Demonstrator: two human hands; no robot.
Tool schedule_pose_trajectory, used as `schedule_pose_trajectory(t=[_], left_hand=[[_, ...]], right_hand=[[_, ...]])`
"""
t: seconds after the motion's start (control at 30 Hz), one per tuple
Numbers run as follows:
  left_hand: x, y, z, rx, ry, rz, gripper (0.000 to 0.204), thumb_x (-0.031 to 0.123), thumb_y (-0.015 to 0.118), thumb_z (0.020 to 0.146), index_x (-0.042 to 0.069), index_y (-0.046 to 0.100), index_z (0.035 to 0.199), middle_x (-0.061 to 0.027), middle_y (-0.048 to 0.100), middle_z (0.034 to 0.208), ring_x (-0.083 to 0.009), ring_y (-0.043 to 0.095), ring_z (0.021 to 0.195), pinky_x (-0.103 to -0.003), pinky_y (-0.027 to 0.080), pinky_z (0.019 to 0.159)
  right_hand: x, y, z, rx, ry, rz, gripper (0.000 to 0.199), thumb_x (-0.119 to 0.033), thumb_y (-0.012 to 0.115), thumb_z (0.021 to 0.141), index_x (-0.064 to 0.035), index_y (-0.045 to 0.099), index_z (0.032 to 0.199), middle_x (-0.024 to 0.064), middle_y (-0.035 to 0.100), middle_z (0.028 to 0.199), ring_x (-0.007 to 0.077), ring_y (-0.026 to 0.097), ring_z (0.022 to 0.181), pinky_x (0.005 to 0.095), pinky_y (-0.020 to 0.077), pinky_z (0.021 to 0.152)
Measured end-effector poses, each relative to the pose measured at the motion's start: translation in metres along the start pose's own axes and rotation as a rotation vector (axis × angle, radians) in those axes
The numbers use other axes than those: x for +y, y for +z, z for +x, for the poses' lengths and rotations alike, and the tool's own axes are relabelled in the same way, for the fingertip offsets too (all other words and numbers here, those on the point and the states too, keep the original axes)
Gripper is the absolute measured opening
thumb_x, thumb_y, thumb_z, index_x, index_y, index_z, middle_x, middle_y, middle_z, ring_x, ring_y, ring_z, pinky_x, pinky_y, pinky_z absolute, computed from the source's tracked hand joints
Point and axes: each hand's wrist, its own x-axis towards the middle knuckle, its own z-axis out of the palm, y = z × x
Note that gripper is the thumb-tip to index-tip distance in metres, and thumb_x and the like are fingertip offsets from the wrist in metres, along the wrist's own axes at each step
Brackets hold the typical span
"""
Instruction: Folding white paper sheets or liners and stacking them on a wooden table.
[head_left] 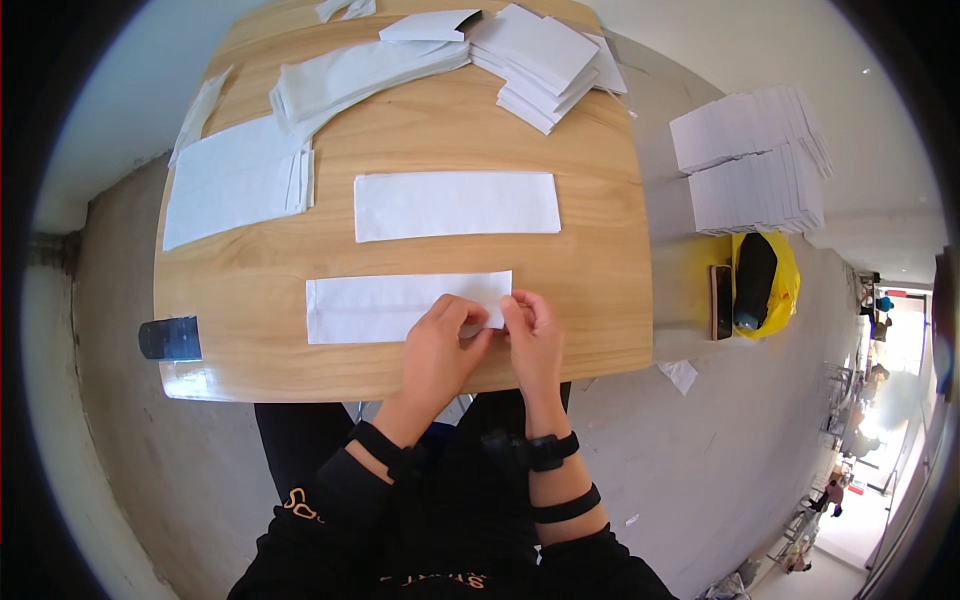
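A flat, white folded cloth strip lies crosswise near the table's front edge. My right hand is closed at its right end, thumb and fingers pinching the near corner. My left hand rests on the right part of the strip, its fingers curled in and thumb and fingertips drawn together at the near edge. Both hands nearly meet at that corner and hide it. Just beyond, a second white strip lies flat and apart from the hands.
Stacked white strips lie at the left, with another pile behind. White folded cardboard pieces are heaped at the far right. A dark blue object sits on the left edge. Beyond the table's right side are white stacks and a yellow bag.
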Motion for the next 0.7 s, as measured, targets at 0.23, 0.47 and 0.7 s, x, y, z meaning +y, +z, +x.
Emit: schedule_pose_trajectory(t=[0.23, 0.47, 0.7], left_hand=[[-0.005, 0.006, -0.001, 0.089, 0.038, -0.020, 0.009, 0.004, 0.067, 0.077, 0.004, 0.065, 0.086, -0.0102, 0.065, 0.087, -0.0277, 0.065, 0.073, -0.034, 0.053, 0.064], [-0.003, 0.000, 0.000, 0.012, -0.099, -0.098, 0.009, 0.000, 0.063, 0.082, -0.003, 0.066, 0.089, -0.0108, 0.066, 0.091, -0.0210, 0.066, 0.078, -0.029, 0.054, 0.069], [-0.001, -0.006, 0.000, 0.001, -0.107, -0.138, 0.007, 0.001, 0.065, 0.080, -0.003, 0.065, 0.086, -0.0104, 0.066, 0.087, -0.0201, 0.065, 0.075, -0.028, 0.052, 0.068]], right_hand=[[0.004, -0.007, -0.012, -0.049, -0.055, 0.052, 0.017, -0.007, 0.058, 0.090, 0.0011, 0.057, 0.106, 0.0067, 0.064, 0.095, 0.0123, 0.061, 0.087, 0.0259, 0.0486, 0.077], [0.011, -0.004, -0.021, -0.075, -0.166, 0.110, 0.026, 0.004, 0.063, 0.083, 0.0014, 0.056, 0.108, 0.0100, 0.061, 0.102, 0.0168, 0.063, 0.091, 0.0278, 0.0503, 0.081], [0.000, 0.003, -0.022, -0.037, -0.278, -0.171, 0.015, -0.002, 0.070, 0.078, -0.0031, 0.065, 0.091, 0.0109, 0.058, 0.090, 0.0213, 0.062, 0.080, 0.0290, 0.0505, 0.073]])
